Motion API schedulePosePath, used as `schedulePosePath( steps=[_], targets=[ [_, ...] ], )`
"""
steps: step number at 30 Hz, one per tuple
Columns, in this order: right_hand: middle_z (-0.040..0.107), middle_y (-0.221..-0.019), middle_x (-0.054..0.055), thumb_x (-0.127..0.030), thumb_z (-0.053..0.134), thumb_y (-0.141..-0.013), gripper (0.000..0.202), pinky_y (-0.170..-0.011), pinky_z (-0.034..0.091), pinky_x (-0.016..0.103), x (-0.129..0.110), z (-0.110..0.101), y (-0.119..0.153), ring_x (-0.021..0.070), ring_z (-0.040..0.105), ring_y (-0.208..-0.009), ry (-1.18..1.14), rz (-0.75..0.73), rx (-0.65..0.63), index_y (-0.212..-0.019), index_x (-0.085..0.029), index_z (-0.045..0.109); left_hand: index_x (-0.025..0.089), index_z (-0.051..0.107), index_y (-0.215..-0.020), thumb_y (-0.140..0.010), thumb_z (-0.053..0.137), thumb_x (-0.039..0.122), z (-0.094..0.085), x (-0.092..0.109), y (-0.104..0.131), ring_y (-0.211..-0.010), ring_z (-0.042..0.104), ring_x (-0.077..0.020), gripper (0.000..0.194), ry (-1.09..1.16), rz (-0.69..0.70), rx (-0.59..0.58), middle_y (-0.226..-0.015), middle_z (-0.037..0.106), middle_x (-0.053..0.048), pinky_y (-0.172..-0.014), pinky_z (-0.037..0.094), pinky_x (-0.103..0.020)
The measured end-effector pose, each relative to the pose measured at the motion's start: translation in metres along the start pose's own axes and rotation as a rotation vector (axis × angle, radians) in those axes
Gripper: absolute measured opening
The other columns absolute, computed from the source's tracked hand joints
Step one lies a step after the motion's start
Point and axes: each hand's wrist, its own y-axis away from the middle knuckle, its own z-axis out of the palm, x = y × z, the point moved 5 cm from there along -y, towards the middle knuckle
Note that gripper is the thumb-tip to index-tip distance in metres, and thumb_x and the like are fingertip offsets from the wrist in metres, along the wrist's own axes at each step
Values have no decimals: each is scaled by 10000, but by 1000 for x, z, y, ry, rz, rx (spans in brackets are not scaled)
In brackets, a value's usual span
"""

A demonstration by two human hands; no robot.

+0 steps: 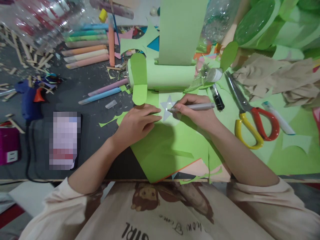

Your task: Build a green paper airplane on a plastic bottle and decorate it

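Muted light; soft shadow across green paper (167, 145); edges warped.

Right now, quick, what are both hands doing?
Left hand: open, holding nothing I can see, resting beside the star.
Right hand: closed around a grey marker, tip at the star.
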Motion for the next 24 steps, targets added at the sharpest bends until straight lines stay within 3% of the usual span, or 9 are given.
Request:
schedulePosePath(
  steps=[14,19,24],
  targets=[
    [616,-581,-20,-242,657,-755,168,-552,405,284,0,0,-1,132,520,-570,22,53,-2,-602,-217,591,209,738,-1042,-926,438,114,1,0,0,-1147,669,-255,335,10,-11,-7,-1196,733,-104,-943,536,-413],
    [656,-636,-16,-271,658,-787,134,-588,444,293,-3,-1,-1,139,562,-601,-12,10,29,-667,-224,623,211,735,-1041,-923,447,113,0,0,-1,-1155,666,-249,327,6,-11,-29,-1200,733,-99,-945,535,-404],
    [608,-582,-20,-226,647,-763,176,-550,406,280,-1,0,-2,122,523,-559,5,48,-11,-596,-202,598,203,735,-1032,-924,435,104,-1,1,0,-1130,680,-251,334,-11,13,15,-1180,739,-101,-924,544,-401]
  ],
)
